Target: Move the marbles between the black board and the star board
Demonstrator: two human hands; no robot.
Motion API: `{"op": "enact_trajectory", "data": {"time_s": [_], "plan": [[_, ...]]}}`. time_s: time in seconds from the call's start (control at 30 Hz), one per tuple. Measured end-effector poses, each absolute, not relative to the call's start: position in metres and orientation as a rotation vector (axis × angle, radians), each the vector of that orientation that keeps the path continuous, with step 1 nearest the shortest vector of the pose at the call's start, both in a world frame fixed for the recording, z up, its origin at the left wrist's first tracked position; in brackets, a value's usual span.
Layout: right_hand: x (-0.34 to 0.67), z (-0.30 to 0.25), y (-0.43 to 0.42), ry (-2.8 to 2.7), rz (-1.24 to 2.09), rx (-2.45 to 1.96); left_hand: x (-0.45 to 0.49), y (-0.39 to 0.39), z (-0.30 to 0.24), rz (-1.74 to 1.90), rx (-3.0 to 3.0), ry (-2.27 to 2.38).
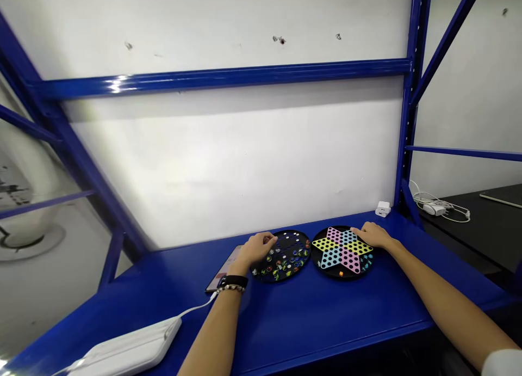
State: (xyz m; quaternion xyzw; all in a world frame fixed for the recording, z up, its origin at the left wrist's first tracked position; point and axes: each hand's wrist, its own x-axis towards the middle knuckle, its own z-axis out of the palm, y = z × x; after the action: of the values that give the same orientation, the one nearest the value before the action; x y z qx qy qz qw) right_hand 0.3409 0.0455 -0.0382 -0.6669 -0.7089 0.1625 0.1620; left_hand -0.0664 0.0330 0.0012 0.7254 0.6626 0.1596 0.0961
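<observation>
My left hand [256, 249] is over the left side of a round black tray [287, 244] that holds many glass marbles. Its thumb and index finger are pinched together; whatever lies between them is too small to make out. To the right is a second round black tray [327, 275] bearing a star-shaped Chinese checkers board [341, 250] in pink, yellow and blue, dotted with black holes. My right hand [373, 235] rests at its upper right edge, fingers curled against the board and rim. Small blue pieces [367, 263] and an orange piece [341, 273] lie beside the star.
A tablet or phone [223, 270] lies under my left wrist, near a white cable [196, 309]. At lower left is a white power bank [126, 349]. White chargers [383, 208] stand at the back right of the blue table [310, 321]. Blue frame bars [228, 76] cross the wall.
</observation>
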Motion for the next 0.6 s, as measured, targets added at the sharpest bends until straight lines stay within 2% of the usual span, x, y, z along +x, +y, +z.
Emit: {"op": "enact_trajectory", "data": {"time_s": [0.33,0.6], "plan": [[0.347,-0.038,0.050,-1.730,0.474,-1.817,-0.035,0.013,0.036,0.885,2.101,2.029],[0.360,-0.035,0.059,-1.468,0.483,-1.724,-0.034,0.017,0.025,0.810,2.071,2.048]]}}
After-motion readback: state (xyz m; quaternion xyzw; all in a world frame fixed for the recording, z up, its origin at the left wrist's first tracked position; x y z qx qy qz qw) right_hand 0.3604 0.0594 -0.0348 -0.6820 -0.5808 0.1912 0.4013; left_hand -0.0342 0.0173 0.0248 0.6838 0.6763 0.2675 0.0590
